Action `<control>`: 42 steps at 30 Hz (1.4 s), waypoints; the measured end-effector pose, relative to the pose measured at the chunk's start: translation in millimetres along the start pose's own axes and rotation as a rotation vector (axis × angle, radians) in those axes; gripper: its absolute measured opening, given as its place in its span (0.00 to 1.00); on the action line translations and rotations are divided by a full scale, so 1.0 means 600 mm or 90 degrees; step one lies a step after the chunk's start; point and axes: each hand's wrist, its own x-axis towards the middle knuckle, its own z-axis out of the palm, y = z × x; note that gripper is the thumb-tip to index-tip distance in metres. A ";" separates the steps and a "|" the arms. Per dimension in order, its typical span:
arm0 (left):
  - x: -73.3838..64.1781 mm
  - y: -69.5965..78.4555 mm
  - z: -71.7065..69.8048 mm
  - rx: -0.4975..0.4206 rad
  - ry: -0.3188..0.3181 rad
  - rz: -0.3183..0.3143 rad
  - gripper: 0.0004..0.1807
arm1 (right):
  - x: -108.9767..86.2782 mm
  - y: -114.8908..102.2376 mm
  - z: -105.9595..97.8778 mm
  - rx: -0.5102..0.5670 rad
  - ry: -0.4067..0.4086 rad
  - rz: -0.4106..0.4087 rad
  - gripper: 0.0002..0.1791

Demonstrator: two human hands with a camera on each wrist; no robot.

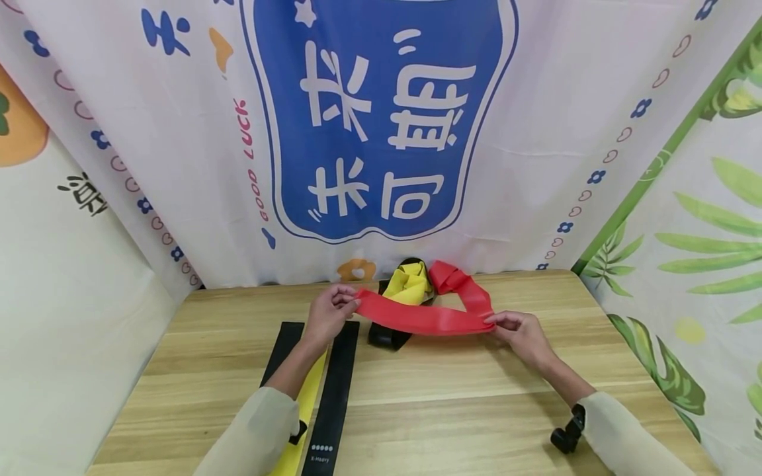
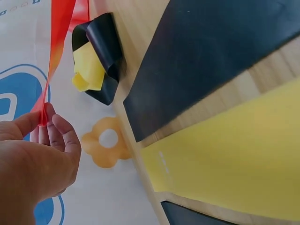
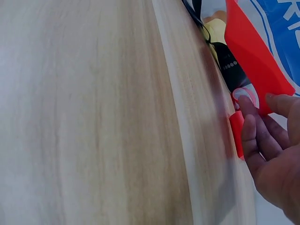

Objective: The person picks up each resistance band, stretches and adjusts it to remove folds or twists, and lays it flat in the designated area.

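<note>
A red flat resistance band [image 1: 425,317] is stretched between my two hands above the far part of the table. My left hand [image 1: 329,312] pinches its left end between thumb and fingers, also plain in the left wrist view. My right hand [image 1: 524,336] pinches it farther right, where the band [image 3: 255,56] turns back toward a crumpled red length [image 1: 449,276] near the back edge. Behind the held stretch lies a bunched yellow band [image 1: 409,283] with a black band [image 1: 389,337] around and under it, partly hidden.
Two flat black bands [image 1: 338,390] and a yellow band [image 1: 309,383] lie lengthwise on the wooden table [image 1: 446,410], partly under my left forearm. One black band is printed "X-Heavy". A patterned curtain [image 1: 536,132] hangs behind the table's back edge.
</note>
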 end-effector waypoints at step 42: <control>-0.077 -0.018 -0.075 0.056 -0.018 -0.047 0.08 | 0.021 -0.017 0.033 0.086 -0.032 -0.003 0.15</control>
